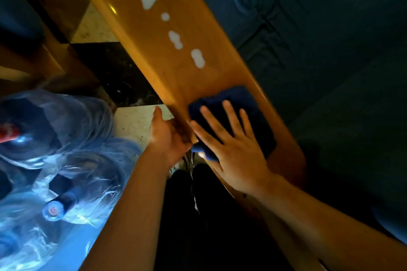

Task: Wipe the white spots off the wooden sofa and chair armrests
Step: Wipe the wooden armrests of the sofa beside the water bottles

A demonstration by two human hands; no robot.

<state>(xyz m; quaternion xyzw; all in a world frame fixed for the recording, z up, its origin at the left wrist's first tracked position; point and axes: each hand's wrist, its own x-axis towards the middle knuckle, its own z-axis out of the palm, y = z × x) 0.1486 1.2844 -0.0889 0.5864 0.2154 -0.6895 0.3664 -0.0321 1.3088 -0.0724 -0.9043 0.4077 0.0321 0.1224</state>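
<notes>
Head view. Wooden armrest (167, 68) runs diagonally from top left toward bottom right. Four white spots (176, 39) lie in a row along its top surface: largest at the far end, then a small round one, then two elongated ones nearer the person. All four sit beyond the cloth, apart from it and from both hands.

Dark blue cloth (237, 103) lies flat on the armrest's near end. Right hand (233, 145) rests on top of it, palm down, fingers straight and spread, pointing up the armrest toward the spots. Cloth edges show past the fingertips and on both sides of the hand.

Left hand (169, 136) is at the armrest's left edge, just beside the right hand. Thumb points up; the fingers curl around the underside of the edge, gripping the wood. Fingertips are hidden.

Blue cushion (319, 35) lies right of the armrest. Plastic water bottles (55, 160) stand on the floor at left. Picture somewhat blurred.
</notes>
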